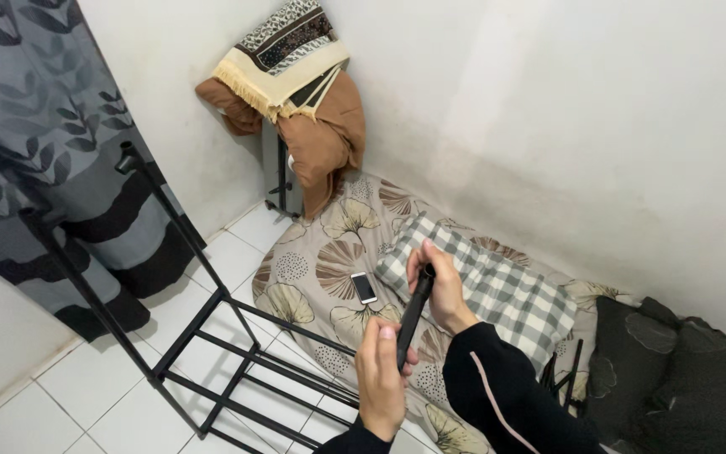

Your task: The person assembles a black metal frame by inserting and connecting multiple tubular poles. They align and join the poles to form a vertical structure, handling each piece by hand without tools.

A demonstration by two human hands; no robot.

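Gripping a black tube (pixel 413 315), the left hand (pixel 381 378) closes on its lower end; the right hand (pixel 440 286) clasps the top.

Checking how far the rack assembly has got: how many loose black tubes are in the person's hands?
1: a single black tube, held between the left hand at its lower end and the right hand at its top. More may lie hidden behind the sleeve.

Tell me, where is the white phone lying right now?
In the head view, the phone lies on the floral mattress, just left of the checked pillow and the right hand.
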